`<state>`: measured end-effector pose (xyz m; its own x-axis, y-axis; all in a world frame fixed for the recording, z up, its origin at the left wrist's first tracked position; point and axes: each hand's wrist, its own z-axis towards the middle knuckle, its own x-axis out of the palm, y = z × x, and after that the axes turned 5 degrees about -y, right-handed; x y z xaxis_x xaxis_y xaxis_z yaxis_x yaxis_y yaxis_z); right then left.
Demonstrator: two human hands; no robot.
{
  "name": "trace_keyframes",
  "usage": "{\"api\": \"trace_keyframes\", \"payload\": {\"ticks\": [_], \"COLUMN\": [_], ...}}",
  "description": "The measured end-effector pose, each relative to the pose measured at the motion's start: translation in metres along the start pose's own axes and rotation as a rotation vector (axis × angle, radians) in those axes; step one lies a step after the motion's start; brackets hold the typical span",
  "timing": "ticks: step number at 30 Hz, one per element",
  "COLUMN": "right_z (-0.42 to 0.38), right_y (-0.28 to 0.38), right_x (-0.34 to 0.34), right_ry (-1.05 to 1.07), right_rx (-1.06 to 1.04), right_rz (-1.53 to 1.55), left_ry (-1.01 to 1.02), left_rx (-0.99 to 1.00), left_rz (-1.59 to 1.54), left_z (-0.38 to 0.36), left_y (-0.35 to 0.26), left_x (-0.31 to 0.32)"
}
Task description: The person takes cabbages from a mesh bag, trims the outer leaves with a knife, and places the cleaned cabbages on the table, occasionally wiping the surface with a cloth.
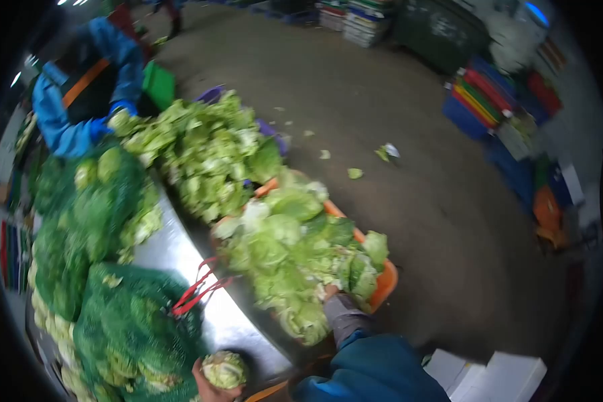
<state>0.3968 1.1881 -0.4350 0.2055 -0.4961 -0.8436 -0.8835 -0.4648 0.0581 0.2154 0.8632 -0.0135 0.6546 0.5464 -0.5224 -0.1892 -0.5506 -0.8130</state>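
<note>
At the bottom of the head view, my left hand (206,387) is wrapped round a small trimmed cabbage head (224,370), close to the edge of the shiny metal table (228,321). My right hand (331,292) reaches down into a heap of loose cabbage leaves (281,241). These leaves overfill an orange tub (384,285). Leaves hide the fingers of that hand, so I cannot see whether they grip anything. Beside my left hand lies a green mesh bag (134,328) of cabbages, with a red cord (197,291) near it on the metal.
A co-worker in blue sleeves and gloves (90,100) stands at the far left by a second leaf heap (208,151) in a purple tub. Another mesh bag (90,201) lies on the table. White boxes (502,378) stand lower right; stacked crates (476,97) stand right. Leaf scraps (355,173) litter the floor.
</note>
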Motion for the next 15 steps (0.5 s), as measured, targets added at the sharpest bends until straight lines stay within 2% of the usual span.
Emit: {"api": "trace_keyframes", "payload": {"ticks": [1, 3, 5, 7, 8, 9, 11, 12, 13, 14, 15], "right_z": [-0.010, -0.042, -0.079, -0.124, -0.144, -0.158, -0.191, -0.207, -0.222, -0.238, -0.257], "right_y": [-0.003, -0.011, -0.018, -0.023, -0.025, -0.023, -0.008, 0.005, 0.018, 0.034, 0.049], "right_x": [-0.022, -0.071, -0.126, -0.178, -0.190, -0.200, -0.224, -0.235, -0.240, -0.253, -0.266], "right_ry": [-0.029, -0.143, -0.207, -0.167, -0.166, -0.254, -0.323, -0.280, -0.327, -0.324, -0.210], "right_rx": [-0.043, -0.115, -0.130, -0.308, -0.294, -0.300, -0.350, -0.406, -0.554, -0.644, -0.605], "right_rz": [0.039, 0.153, 0.229, 0.834, 0.828, 0.754, 0.689, 0.705, 0.770, 0.731, 0.609], "left_ry": [0.038, 0.024, 0.032, 0.092, 0.126, 0.126, 0.058, 0.062, -0.013, -0.099, -0.141], "left_rx": [-0.075, 0.009, 0.050, -0.033, -0.041, -0.043, 0.023, 0.097, 0.153, 0.122, 0.019], "left_rz": [-0.108, -0.113, -0.085, -0.039, -0.068, -0.076, -0.389, -0.133, 0.105, 0.125, 0.100], "left_z": [0.002, 0.000, 0.002, 0.004, 0.003, 0.005, 0.006, 0.006, 0.000, -0.002, -0.009], "left_y": [0.001, 0.028, 0.014, -0.029, -0.029, -0.027, -0.013, 0.005, -0.012, -0.013, -0.018], "left_x": [-0.003, -0.008, -0.004, -0.001, 0.000, 0.007, 0.023, 0.019, 0.017, 0.024, 0.026]}}
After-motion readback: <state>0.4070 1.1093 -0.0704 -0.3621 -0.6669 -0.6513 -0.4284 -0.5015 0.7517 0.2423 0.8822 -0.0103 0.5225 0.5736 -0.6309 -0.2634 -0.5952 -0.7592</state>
